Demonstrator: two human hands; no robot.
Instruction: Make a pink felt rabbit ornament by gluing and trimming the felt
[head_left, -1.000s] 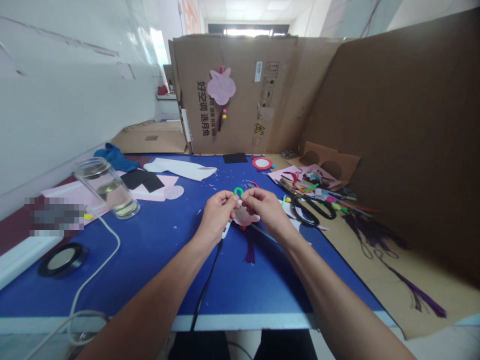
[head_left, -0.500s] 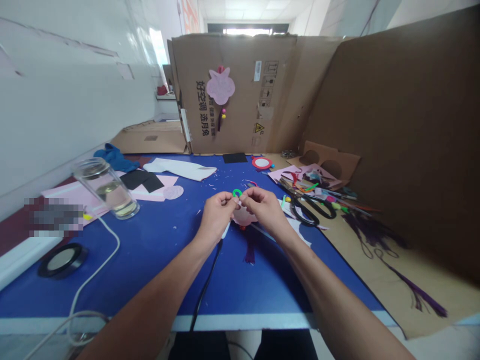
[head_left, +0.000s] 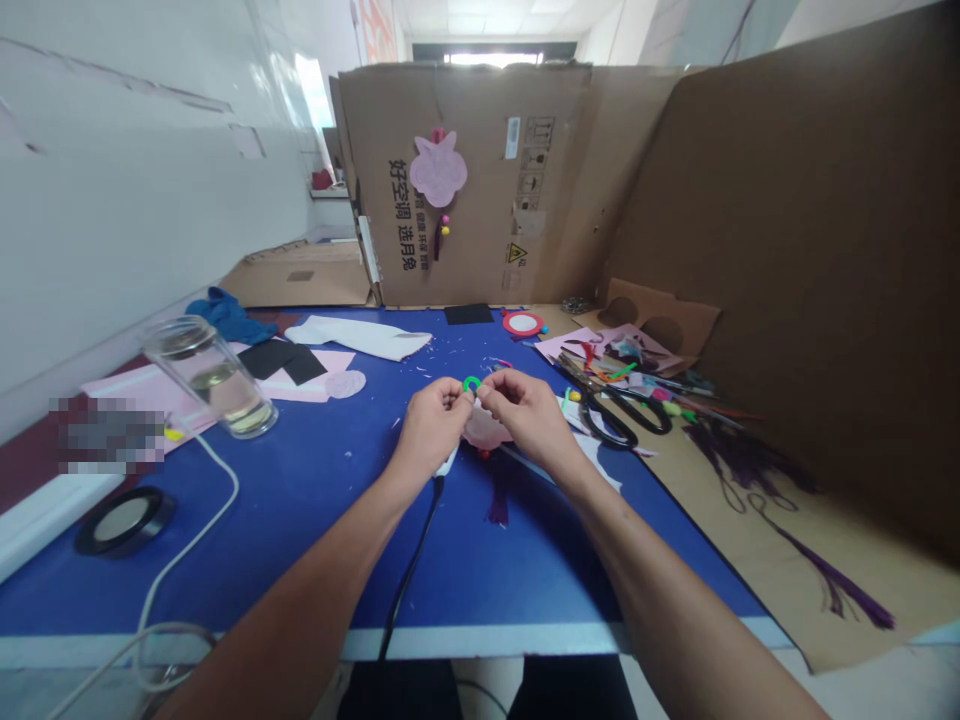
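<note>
Over the middle of the blue table [head_left: 300, 540], my left hand [head_left: 429, 428] and my right hand [head_left: 525, 412] are pinched together on a small green loop [head_left: 471, 383] at the top of a pink felt shape [head_left: 486, 430]. A dark purple tassel [head_left: 499, 500] and a red bead hang from that shape onto the table. Both hands' fingers are closed on the piece. A black cable [head_left: 409, 570] with a white tip runs under my left wrist toward the table's near edge.
A glass jar [head_left: 214, 375] with some liquid stands at the left, near pink and black sheets. Black scissors [head_left: 626, 412] and coloured scraps lie at the right. A black tape roll [head_left: 124, 518] and white cable are near left. Cardboard walls with a pink felt ornament [head_left: 438, 170] enclose the back and right.
My hands have drawn slightly closer together and shifted a little away from me with the green loop; the rest is unchanged.
</note>
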